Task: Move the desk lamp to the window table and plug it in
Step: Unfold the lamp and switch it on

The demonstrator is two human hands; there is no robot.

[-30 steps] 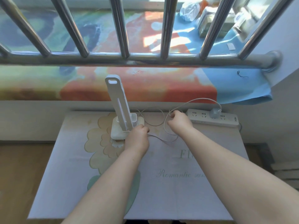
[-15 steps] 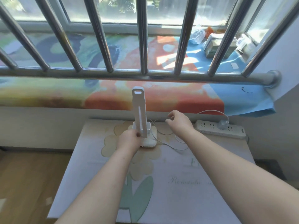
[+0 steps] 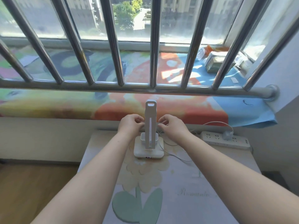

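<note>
The white desk lamp (image 3: 150,126) stands upright on its square base at the back of the window table (image 3: 210,183), its head folded along the stem. My left hand (image 3: 131,125) has curled fingers at the stem's left edge. My right hand (image 3: 174,126) does the same at the right edge, so both pinch the stem about halfway up. The lamp's thin white cable (image 3: 215,122) loops from behind the base to a plug (image 3: 227,135) seated in the white power strip (image 3: 224,141) at the table's back right.
Steel window bars (image 3: 152,88) run across just above and behind the lamp. A colourful cloth (image 3: 64,104) covers the sill, with boxes and bags (image 3: 216,62) at its far right. Wooden floor (image 3: 32,188) lies left of the table.
My left hand left the lamp's base and my right hand let go of the cable; both rose to the stem. The lamp now faces me squarely, and my view has tilted up.
</note>
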